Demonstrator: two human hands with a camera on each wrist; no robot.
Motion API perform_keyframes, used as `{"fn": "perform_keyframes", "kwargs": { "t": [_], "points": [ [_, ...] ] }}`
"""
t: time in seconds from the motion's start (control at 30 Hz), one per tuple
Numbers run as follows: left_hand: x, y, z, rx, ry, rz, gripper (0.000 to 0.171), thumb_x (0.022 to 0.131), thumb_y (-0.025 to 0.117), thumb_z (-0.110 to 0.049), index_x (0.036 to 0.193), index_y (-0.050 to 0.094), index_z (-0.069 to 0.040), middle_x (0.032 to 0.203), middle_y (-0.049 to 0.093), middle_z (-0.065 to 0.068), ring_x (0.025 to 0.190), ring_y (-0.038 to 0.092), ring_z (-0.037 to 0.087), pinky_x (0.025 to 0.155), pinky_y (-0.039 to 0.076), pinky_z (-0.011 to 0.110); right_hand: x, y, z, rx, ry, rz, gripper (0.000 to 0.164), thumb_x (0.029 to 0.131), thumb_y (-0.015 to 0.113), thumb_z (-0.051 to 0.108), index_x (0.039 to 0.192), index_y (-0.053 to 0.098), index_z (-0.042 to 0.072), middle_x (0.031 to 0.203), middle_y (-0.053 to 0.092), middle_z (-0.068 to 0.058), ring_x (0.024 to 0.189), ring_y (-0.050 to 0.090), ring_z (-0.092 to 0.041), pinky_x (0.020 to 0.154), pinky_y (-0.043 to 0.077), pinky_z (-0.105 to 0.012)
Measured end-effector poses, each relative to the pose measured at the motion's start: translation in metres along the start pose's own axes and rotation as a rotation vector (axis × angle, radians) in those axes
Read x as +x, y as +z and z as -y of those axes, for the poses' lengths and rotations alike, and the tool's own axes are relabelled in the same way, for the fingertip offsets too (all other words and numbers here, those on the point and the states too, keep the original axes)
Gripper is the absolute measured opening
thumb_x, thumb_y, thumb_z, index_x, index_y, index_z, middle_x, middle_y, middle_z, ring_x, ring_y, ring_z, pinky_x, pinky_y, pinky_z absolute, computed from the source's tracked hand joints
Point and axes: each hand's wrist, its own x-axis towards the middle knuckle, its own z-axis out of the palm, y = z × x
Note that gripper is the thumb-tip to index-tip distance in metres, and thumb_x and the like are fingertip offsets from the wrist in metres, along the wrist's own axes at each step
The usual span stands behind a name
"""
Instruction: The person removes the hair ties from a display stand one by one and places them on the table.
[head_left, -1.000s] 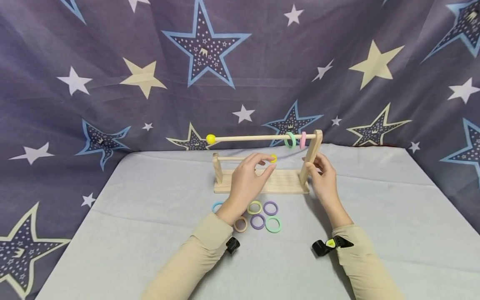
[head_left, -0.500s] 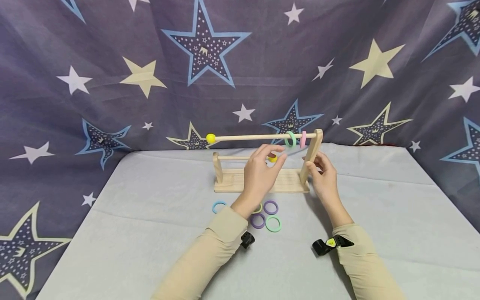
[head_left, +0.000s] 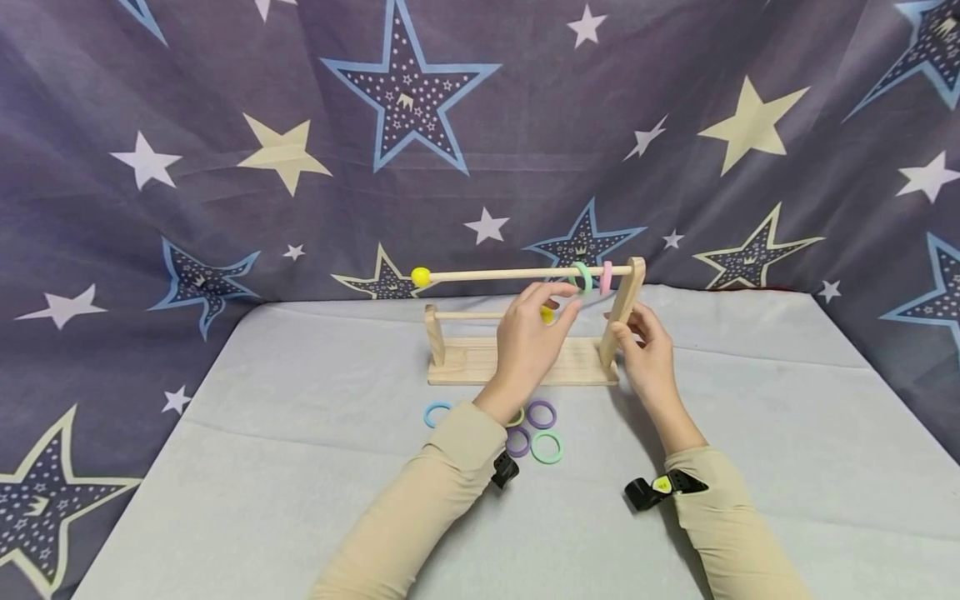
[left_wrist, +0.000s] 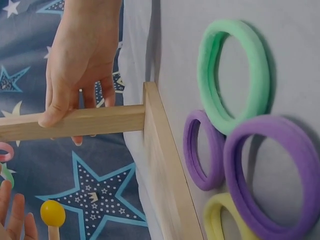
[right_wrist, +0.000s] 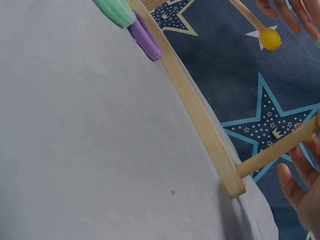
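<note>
A wooden stand (head_left: 465, 367) carries a long upper dowel (head_left: 487, 275) and a shorter lower dowel (head_left: 468, 316), each tipped with a yellow ball (head_left: 421, 277). On the upper dowel hang a green hair tie (head_left: 582, 278) and a pink hair tie (head_left: 606, 278). My left hand (head_left: 525, 337) is in front of the stand, thumb and fingers apart, fingertips right by the green hair tie's lower edge. It partly hides the lower dowel's ball. My right hand (head_left: 649, 354) grips the tall right post (head_left: 624, 308), thumb in front and fingers behind, as the left wrist view shows.
Several loose hair ties lie before the stand: blue (head_left: 437, 414), purple (head_left: 542, 414), another purple (head_left: 517, 442), green (head_left: 547, 447), and yellow (left_wrist: 225, 217), mostly behind the left wrist. A starry cloth (head_left: 487, 125) hangs behind the grey table cover (head_left: 300, 375).
My left hand has moved right and slightly up, from near the lower dowel's yellow ball to the green hair tie. My right hand stays on the post, and the hanging hair ties have kept their places.
</note>
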Motion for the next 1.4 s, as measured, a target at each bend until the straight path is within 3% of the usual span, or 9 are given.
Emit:
{"fn": "perform_keyframes", "kwargs": {
  "t": [0.3,0.73,1.4],
  "points": [
    [0.004,0.006,-0.002,0.026,0.009,-0.021,0.018,0.090,0.074,-0.031,0.104,0.073,-0.021,0.095,0.069,-0.009,0.087,0.062,0.007,0.070,0.046,0.020,0.001,0.000,-0.001,-0.009,-0.006,-0.001,0.036,0.095,0.060,0.000,0.129,0.054,-0.011,0.112,0.065,-0.029,0.091,0.057,0.001,0.075,0.046,-0.012],
    [0.005,0.006,-0.002,0.030,0.008,-0.032,0.013,0.091,0.073,-0.030,0.099,0.074,-0.020,0.095,0.069,-0.009,0.086,0.061,0.006,0.070,0.046,0.022,0.002,0.001,0.000,-0.017,-0.001,0.009,0.037,0.095,0.061,0.001,0.131,0.054,-0.010,0.114,0.065,-0.029,0.092,0.057,0.001,0.074,0.046,-0.012],
    [-0.004,-0.012,0.007,-0.012,0.002,-0.074,0.011,0.094,0.070,-0.026,0.101,0.071,-0.018,0.101,0.069,-0.008,0.089,0.064,0.013,0.069,0.048,0.028,0.000,0.000,0.000,0.007,0.002,0.003,0.034,0.096,0.060,-0.001,0.128,0.055,-0.011,0.113,0.065,-0.030,0.091,0.058,-0.001,0.073,0.046,-0.012]
  ]
}}
